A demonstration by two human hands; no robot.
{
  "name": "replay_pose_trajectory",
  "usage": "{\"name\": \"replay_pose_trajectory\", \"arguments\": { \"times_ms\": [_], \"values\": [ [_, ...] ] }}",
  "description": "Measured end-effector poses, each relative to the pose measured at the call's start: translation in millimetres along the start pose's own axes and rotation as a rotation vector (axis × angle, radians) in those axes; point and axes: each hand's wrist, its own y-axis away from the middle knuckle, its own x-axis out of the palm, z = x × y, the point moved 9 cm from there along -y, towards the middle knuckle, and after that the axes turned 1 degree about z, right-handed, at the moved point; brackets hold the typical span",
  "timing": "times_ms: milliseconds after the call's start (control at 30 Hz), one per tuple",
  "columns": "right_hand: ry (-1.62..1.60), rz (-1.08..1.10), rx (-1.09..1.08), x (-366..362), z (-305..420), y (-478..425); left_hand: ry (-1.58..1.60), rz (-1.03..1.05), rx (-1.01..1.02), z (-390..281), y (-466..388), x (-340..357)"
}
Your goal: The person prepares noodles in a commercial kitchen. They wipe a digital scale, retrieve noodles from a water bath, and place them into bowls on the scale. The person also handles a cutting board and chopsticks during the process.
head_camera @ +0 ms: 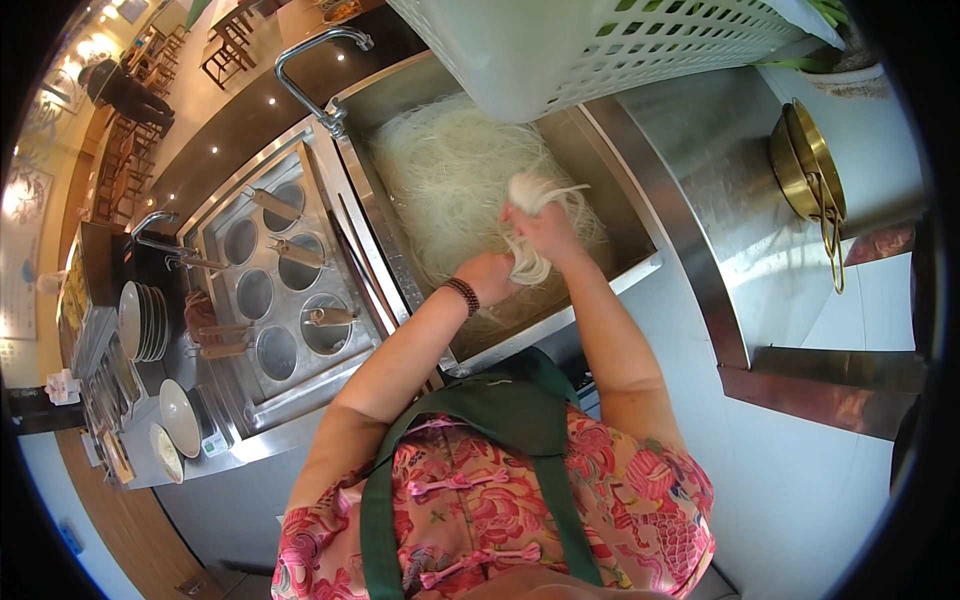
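Observation:
Before me a stainless steel sink (630, 217) holds a large mass of thin white noodles (457, 165) in water. Above its near part, my right hand (546, 231) grips a bundle of noodles (531, 193), whose loose ends stick out to the right. My left hand (491, 277), with a beaded bracelet (463, 294) on its wrist, is closed at the lower end of the same looped bundle, just left of and below my right hand. The fingertips of my left hand are partly hidden.
A white perforated basket (645, 52) with greens overhangs the sink's far side. Left are a faucet (281, 71) and a noodle boiler (289, 375) with strainers, plus stacked plates (131, 322). Brass pans (795, 161) lie at right. A person (124, 94) stands in the far dining area.

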Motion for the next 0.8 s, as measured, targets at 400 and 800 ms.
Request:
{"name": "replay_pose_trajectory", "arguments": {
  "times_ms": [400,800],
  "values": [
    [0.008,0.461,0.353,41.7,-98.7,43.9,-0.228,0.113,-0.133,14.4,-2.7,-8.3],
    [-0.836,0.638,0.535,64.1,-64.1,93.5,0.625,-0.048,0.244,20.3,17.2,-22.5]
  ]
}}
